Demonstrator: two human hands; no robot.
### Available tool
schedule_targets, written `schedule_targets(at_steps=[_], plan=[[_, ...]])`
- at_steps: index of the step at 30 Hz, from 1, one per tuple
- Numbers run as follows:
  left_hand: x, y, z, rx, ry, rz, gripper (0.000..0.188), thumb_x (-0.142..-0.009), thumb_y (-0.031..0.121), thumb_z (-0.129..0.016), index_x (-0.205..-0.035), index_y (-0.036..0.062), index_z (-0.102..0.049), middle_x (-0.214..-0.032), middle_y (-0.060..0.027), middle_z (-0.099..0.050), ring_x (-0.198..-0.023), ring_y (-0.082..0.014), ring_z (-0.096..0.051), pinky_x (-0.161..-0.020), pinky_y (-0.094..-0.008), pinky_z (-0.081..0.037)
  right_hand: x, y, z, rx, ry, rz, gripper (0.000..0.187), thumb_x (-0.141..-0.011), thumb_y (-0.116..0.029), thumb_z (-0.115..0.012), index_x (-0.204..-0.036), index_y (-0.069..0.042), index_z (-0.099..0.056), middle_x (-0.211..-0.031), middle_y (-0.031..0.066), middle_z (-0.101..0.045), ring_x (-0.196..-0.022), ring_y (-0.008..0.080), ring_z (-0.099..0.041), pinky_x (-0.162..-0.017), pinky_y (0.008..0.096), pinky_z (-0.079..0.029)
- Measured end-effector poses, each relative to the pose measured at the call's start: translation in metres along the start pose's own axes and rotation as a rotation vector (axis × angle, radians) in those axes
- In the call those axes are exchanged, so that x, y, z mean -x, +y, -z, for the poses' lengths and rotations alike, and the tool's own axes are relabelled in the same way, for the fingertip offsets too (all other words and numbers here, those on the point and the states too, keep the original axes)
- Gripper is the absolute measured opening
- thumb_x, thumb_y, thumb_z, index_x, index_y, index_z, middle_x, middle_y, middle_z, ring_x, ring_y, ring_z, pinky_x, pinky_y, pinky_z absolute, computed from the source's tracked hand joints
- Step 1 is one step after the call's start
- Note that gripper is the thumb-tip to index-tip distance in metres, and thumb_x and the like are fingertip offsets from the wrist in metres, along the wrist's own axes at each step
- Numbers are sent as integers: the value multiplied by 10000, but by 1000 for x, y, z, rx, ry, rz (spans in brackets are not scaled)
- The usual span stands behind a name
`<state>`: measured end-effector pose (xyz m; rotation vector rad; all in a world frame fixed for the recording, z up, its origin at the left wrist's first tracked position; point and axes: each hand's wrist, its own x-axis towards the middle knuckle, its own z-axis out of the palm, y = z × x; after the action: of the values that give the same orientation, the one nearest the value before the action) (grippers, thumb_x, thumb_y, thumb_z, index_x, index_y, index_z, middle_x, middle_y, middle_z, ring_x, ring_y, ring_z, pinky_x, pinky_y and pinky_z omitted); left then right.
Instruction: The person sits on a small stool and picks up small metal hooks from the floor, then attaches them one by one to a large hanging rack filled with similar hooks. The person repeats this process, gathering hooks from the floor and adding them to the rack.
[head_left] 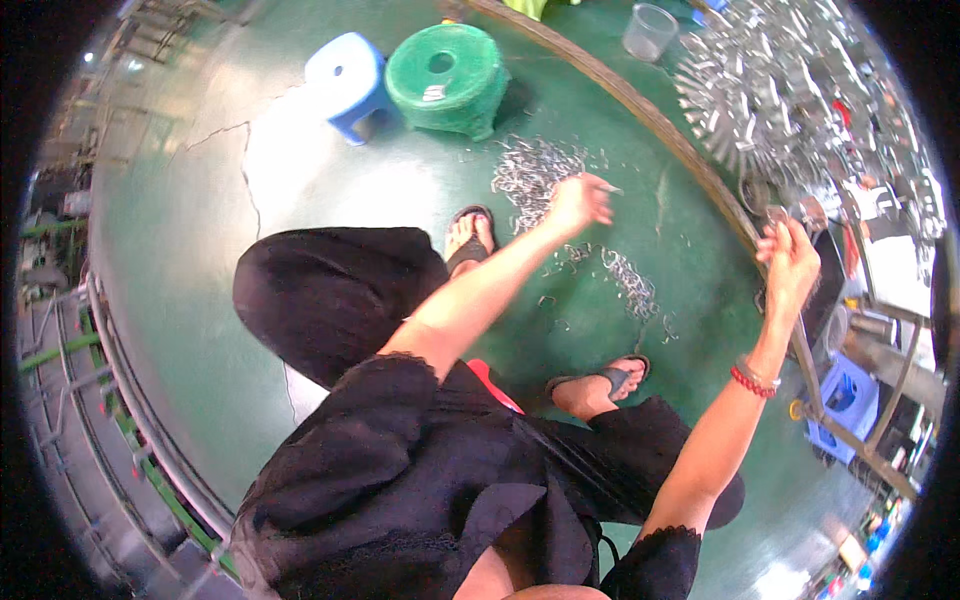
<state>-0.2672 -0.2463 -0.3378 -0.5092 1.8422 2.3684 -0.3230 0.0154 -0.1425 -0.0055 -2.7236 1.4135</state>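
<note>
My left hand (pixel 580 203) is over the floor beside a heap of small silvery bent metal pieces (pixel 528 172). Its fingers are curled and somewhat blurred, with a thin pale sliver at the tips that I cannot make out. Farther right, my right hand (pixel 793 265) is raised by a long brownish rail (pixel 690 160). Thumb and fingers pinch together there, and a small shiny metal piece (pixel 776 214) shows at the fingertips. A smaller scatter of bent metal pieces (pixel 630 283) lies between my sandalled feet.
Beyond the rail hangs a dense mass of shiny metal parts (pixel 770 90). A green stool (pixel 445 75) and a pale blue stool (pixel 343 72) stand ahead. A clear plastic tub (pixel 650 32) sits far right, a blue-violet stool (pixel 845 405) at right. Metal racking (pixel 110 380) lines the left.
</note>
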Motion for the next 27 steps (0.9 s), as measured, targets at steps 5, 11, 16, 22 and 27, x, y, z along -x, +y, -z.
schedule_targets(at_steps=[5,11,16,22,27], plan=[[21,73,-119,259,-373,-29,185,-855,98,-578,-989,-28,-601,-896,-103,-628,-777,-165,-615,-616,-301,-566,19,-10,6,-29,-48,-36,230,-879,-91,-539,-1048,59,-581,-779,117,-641,-597,109,-587,-499,227,-480],[24,111,-163,445,-398,11,189,-844,86,-588,-975,-50,-602,-849,-84,-626,-725,-126,-597,-596,-262,-547,25,-18,14,-86,-70,-35,213,-861,-83,-559,-998,78,-584,-774,141,-644,-589,137,-610,-492,239,-487],[29,114,-166,314,-438,-47,154,-840,71,-592,-928,-54,-613,-806,-88,-629,-682,-129,-603,-586,-252,-529,29,-16,20,-142,0,-132,213,-858,-74,-553,-976,100,-583,-755,153,-644,-560,134,-604,-463,243,-487],[41,119,-163,9,-369,-173,149,-831,76,-599,-892,-58,-625,-721,-73,-635,-619,-114,-614,-566,-260,-517,35,-15,17,-180,24,-126,208,-854,-66,-546,-980,90,-603,-764,150,-649,-565,130,-606,-472,241,-489],[46,121,-155,-120,-454,-220,172,-862,112,-575,-921,-45,-615,-734,-54,-629,-620,-114,-607,-584,-243,-482,39,-15,26,-236,-88,-73,202,-869,-50,-539,-1002,93,-592,-786,120,-638,-596,114,-592,-505,215,-483]])
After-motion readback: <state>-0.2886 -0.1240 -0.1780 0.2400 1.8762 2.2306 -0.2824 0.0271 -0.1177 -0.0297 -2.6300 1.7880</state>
